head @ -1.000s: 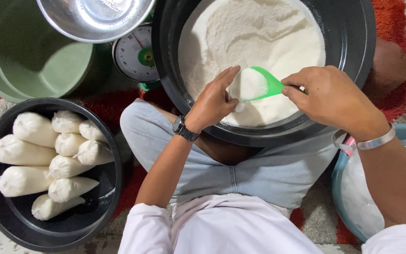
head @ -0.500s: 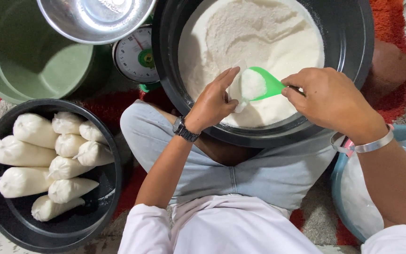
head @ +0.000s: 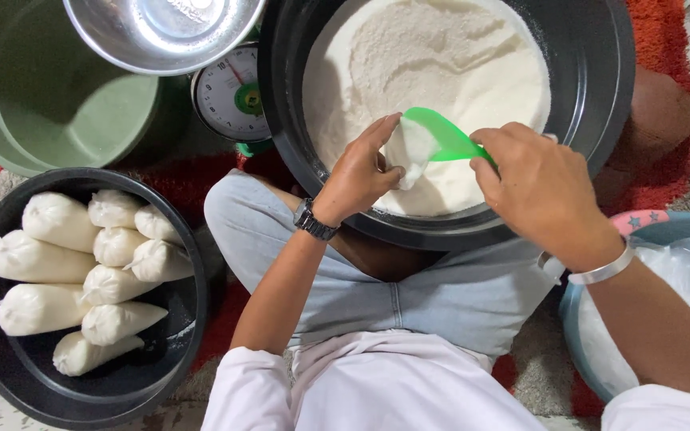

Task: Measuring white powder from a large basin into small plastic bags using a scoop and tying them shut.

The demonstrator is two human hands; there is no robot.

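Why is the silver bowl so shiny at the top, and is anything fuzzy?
Head view: the round silver metal bowl mirrors overhead light as white glare; the white flour in the big black basin looks bright and evenly lit, with soft shadow under the left hand and right hand; the green plastic scoop and the hands stay sharp, no real blur.

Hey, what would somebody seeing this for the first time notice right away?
Top centre, a big black basin heaped with white flour, where the right hand tips a green scoop into a small clear bag held by the left hand. Lower left, a second black tub holds filled white bags.
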